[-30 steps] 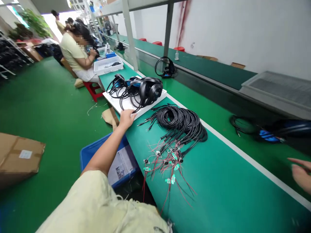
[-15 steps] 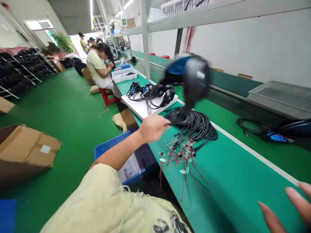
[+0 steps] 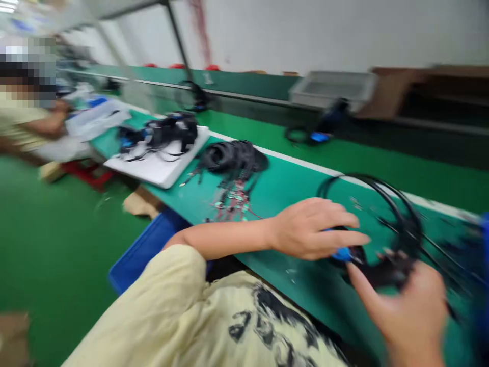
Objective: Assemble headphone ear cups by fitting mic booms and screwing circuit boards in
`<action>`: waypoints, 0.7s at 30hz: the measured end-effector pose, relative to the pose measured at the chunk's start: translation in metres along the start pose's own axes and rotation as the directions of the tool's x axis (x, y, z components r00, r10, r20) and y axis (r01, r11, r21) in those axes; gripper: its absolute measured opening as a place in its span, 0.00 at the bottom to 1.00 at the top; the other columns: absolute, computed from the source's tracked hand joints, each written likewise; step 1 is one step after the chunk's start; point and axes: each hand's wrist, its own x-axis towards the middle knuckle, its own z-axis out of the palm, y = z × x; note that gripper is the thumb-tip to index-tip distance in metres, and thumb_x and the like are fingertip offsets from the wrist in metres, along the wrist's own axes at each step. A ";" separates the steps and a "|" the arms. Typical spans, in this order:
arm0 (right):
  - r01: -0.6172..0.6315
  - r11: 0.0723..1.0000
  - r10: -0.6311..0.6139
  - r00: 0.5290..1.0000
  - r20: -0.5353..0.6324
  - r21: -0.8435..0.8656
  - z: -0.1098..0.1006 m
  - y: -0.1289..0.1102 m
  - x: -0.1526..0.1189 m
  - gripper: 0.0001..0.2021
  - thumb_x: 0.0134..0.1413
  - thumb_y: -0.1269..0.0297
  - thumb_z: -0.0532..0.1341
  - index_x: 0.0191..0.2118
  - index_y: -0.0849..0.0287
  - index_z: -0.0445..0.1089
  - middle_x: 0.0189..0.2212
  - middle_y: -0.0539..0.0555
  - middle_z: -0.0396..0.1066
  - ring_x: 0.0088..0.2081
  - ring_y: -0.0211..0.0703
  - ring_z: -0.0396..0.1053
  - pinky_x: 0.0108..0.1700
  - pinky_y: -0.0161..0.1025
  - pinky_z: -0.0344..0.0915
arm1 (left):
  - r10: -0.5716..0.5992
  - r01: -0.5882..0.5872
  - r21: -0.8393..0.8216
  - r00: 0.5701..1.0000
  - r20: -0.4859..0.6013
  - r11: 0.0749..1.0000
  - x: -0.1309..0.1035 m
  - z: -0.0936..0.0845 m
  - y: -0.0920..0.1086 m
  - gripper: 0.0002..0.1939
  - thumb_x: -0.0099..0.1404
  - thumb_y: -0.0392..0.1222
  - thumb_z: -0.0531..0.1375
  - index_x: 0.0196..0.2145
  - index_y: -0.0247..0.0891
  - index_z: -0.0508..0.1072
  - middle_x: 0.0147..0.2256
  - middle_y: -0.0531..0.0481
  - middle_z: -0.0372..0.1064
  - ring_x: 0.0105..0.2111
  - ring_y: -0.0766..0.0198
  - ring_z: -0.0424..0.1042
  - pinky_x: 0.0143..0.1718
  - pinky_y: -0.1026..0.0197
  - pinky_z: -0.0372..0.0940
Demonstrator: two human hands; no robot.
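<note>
Now R hand (image 3: pixel 414 300) on headset (image 3: pixel 385 272) too, w/ L hand (image 3: pixel 311 229) – both sets of fingers round it

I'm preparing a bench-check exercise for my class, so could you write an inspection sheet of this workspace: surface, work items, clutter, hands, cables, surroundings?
Surface: green bench top, with a white strip along its far side.
Work items: black-and-blue headset at the hands; more headsets piled on a white slab.
Clutter: small pale scraps near the front edge.
Hands: left hand over the headset's blue part, grip unclear; right hand holding it.
Cables: coiled black bundle, thin red wires at its near end; large loops behind the hands.
Surroundings: blue bin below bench level; seated person at the far left.
</note>
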 end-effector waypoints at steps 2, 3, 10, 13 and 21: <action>-0.028 0.999 0.027 0.999 -0.041 -0.022 0.003 0.000 -0.005 0.29 0.38 0.41 0.68 0.40 0.57 0.64 0.36 0.63 0.69 0.40 0.61 0.69 0.38 0.55 0.70 | 0.052 -0.045 -0.059 0.991 0.124 0.997 0.002 0.036 -0.004 0.18 0.72 0.43 0.47 0.53 0.38 0.71 0.51 0.43 0.70 0.52 0.59 0.68 0.57 0.52 0.61; -0.064 0.998 0.063 0.997 -0.035 -0.006 0.006 -0.001 -0.003 0.28 0.43 0.44 0.66 0.43 0.59 0.63 0.39 0.62 0.69 0.42 0.58 0.69 0.42 0.54 0.70 | 0.026 -0.014 -0.066 0.981 0.190 0.998 0.003 0.052 -0.007 0.18 0.72 0.44 0.48 0.54 0.37 0.70 0.52 0.42 0.69 0.54 0.57 0.67 0.57 0.48 0.61; -0.064 0.997 0.070 0.990 0.120 -0.051 0.003 -0.038 -0.003 0.29 0.50 0.51 0.64 0.53 0.63 0.60 0.45 0.65 0.64 0.47 0.55 0.65 0.44 0.49 0.71 | -0.021 0.049 -0.052 0.896 0.443 0.997 -0.002 0.087 -0.030 0.18 0.69 0.45 0.53 0.53 0.37 0.70 0.57 0.39 0.65 0.59 0.48 0.61 0.60 0.36 0.56; 0.004 0.999 0.003 0.983 0.184 -0.039 0.002 -0.040 -0.027 0.30 0.52 0.49 0.63 0.53 0.64 0.58 0.46 0.66 0.64 0.46 0.55 0.64 0.42 0.50 0.71 | 0.034 0.022 -0.123 0.900 0.434 0.992 -0.010 0.081 -0.035 0.17 0.67 0.39 0.54 0.53 0.38 0.70 0.56 0.40 0.66 0.59 0.49 0.62 0.60 0.39 0.57; 0.000 0.987 -0.065 0.916 0.397 0.161 0.005 0.007 -0.013 0.30 0.62 0.46 0.52 0.62 0.62 0.52 0.55 0.64 0.63 0.55 0.51 0.62 0.54 0.48 0.66 | 0.234 0.005 -0.489 0.873 0.427 0.873 -0.018 0.068 -0.054 0.23 0.62 0.36 0.54 0.56 0.39 0.65 0.58 0.42 0.63 0.60 0.52 0.61 0.63 0.45 0.57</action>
